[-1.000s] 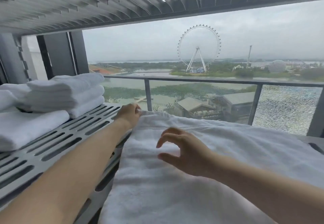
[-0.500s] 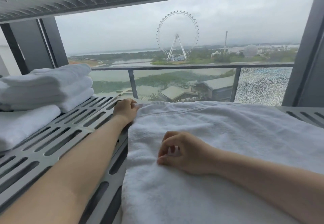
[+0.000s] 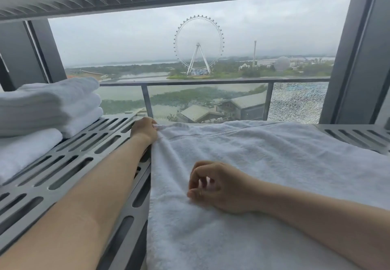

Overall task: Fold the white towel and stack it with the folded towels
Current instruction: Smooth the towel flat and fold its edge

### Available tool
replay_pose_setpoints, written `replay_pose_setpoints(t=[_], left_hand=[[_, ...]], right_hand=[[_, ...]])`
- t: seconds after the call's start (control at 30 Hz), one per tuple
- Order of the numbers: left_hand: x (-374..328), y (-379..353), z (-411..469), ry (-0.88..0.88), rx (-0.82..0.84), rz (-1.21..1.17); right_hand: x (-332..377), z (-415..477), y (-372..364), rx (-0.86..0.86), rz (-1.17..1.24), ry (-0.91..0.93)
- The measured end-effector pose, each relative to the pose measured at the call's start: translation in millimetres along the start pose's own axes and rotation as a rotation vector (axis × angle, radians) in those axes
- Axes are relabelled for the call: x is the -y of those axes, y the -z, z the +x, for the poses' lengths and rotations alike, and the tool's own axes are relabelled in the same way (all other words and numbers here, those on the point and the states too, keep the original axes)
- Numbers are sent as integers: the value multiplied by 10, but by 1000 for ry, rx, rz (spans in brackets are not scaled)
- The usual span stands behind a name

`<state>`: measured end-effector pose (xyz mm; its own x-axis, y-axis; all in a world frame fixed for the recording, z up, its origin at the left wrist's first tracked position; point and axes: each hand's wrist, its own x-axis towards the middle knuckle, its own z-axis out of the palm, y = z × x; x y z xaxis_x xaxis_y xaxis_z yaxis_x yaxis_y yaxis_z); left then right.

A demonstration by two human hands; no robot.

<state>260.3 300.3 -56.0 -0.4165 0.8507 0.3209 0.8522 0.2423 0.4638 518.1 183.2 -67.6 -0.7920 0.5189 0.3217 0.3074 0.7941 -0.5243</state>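
A white towel lies spread across a slotted metal shelf, to the right of a stack of folded towels. The person's left hand grips the towel's far left corner. The right hand rests on the towel's middle with its fingers curled; whether it pinches any cloth cannot be told.

The towel runs out of view below, the folded towels at the left end of the shelf are cut off, the left hand hides its fingertips, and whether the right hand pinches cloth is unclear
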Motion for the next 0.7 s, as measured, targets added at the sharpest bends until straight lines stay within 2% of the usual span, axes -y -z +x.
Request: replay_pose_setpoints(t=[0.13,0.23,0.33,0.4,0.5,0.6,0.7], left_hand=[[-267,28,-26,-29,44,124],[-602,-17,-133,-142,64,109],[-936,-193,-334,-293,207,94],[-1083,-373,-473,-350,353,195],[-1082,-569,-549,-309,448,356],[-1038,-608,-524,-347,488,336],[-1171,-665,-555,-463,520,304]], right_hand=[[-129,116,78,-180,-34,-72],[-381,242,253,-216,-118,-157],[-689,345,420,-196,-229,-234],[-871,369,511,-152,-288,-306],[-1077,300,592,86,-463,-472],[-1128,199,602,240,-487,-615],[-1088,78,600,261,-486,-713]])
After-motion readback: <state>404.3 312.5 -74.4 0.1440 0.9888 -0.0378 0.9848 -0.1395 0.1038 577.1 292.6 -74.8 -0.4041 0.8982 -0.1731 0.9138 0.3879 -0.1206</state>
